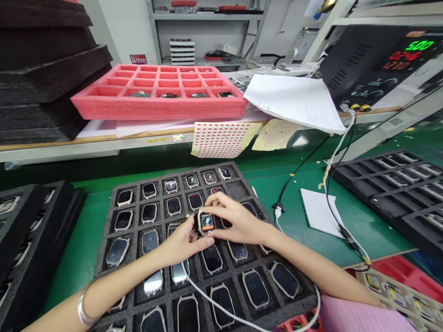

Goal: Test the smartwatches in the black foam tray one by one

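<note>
- So the star here is a small square smartwatch with a rounded metal case (206,223), screen lit with an orange bar near the bottom. It's held up above the middle of a dark grey foam tray (134,216).
- Left hand (180,244) is gripping the watch from its left side, thumb reaching under the lower edge. Silver bangle (81,308) on that wrist.
- Right hand (231,219) has it too, fingers curled over the top and right side, thumb down by the bottom corner.
- A thin white cable (221,310) runs from under the left hand and loops across the tray. Can't tell if it's hooked to the watch.
- The tray takes up the middle of the green tabletop (277,177), pretty much every pocket we can see filled with a rounded-square watch face, mostly dark, a few lit along the far row.
- More black foam trays: one bunch at the tabletop's left edge (64,230), another toward the right edge (360,182).
- White paper pad (320,211) sits between the middle tray and the right-hand one.
- Above the far edge, a shelf carries a red foam tray (159,109) and a black power supply with glowing digits (367,60).
</note>
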The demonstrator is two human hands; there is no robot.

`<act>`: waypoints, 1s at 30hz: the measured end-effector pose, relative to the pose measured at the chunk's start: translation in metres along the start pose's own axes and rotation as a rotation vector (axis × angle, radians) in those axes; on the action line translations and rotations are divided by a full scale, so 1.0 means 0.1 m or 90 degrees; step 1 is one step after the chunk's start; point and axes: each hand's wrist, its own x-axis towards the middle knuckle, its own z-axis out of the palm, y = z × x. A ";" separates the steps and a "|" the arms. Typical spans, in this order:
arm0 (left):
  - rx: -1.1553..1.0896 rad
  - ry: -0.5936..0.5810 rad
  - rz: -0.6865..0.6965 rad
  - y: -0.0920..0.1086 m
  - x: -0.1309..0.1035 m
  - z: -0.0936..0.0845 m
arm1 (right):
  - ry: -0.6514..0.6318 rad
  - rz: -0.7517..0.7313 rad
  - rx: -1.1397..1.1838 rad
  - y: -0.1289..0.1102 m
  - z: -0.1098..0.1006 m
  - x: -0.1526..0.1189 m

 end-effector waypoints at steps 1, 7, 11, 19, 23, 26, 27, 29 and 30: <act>-0.012 -0.005 -0.004 0.00 0.00 0.00 | 0.014 0.014 0.001 0.10 -0.10 -0.01; -0.049 -0.018 -0.023 -0.02 0.00 0.03 | 0.023 0.162 -0.166 0.74 -0.53 -0.24; -0.058 -0.017 -0.024 -0.03 0.02 0.03 | -0.047 0.145 -0.218 0.63 -0.58 -0.21; -0.143 0.004 -0.090 0.09 0.04 -0.06 | -0.155 0.100 -0.279 0.43 -0.28 0.29; -0.196 -0.009 -0.084 0.12 0.04 -0.10 | -0.122 0.108 -0.266 0.36 -0.27 0.32; -0.201 -0.016 -0.077 0.10 0.05 -0.12 | -0.076 0.072 -0.134 0.15 -0.28 0.30; -0.199 -0.019 -0.077 0.08 0.06 -0.12 | -0.063 0.058 -0.079 0.07 -0.25 0.29; -0.190 -0.020 -0.075 0.06 0.07 -0.13 | -0.060 0.035 -0.025 -0.04 -0.16 0.28; -0.185 -0.015 -0.073 0.05 0.07 -0.13 | -0.065 0.027 -0.025 -0.07 -0.10 0.27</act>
